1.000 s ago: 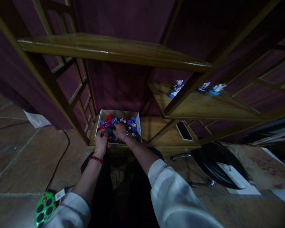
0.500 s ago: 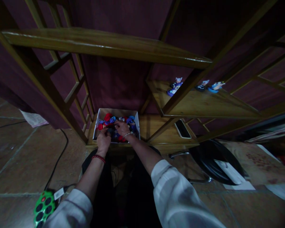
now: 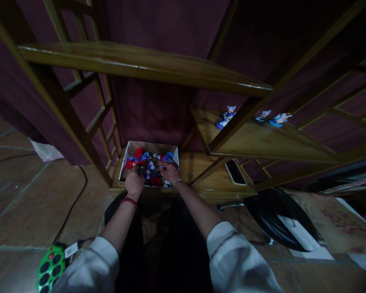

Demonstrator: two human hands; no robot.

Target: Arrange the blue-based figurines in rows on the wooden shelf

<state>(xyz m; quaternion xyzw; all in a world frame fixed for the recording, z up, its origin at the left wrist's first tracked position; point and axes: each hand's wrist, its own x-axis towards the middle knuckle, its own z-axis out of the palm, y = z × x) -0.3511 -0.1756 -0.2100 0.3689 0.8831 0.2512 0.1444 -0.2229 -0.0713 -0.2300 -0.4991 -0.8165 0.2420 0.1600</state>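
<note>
On lower shelf (image 3: 191,167): box (image 3: 154,147) of figures (image 3: 151,165), long axis crosswise. Left hand (image 3: 134,182) pinching dark piece (image 3: 142,171) at box's near left; piece lies between hands, left nearer. Right hand (image 3: 171,173) over figures, box's right side; cannot tell if gripping.

White cardboard box (image 3: 154,146), left end of brown wooden lower shelf (image 3: 193,165)
Red-and-blue figurines (image 3: 151,165) lie inside it; black rectangular phone (image 3: 236,172) near the shelf's right end; blue-and-white figurines (image 3: 279,119) on brown wooden upper shelf (image 3: 262,142).
</note>
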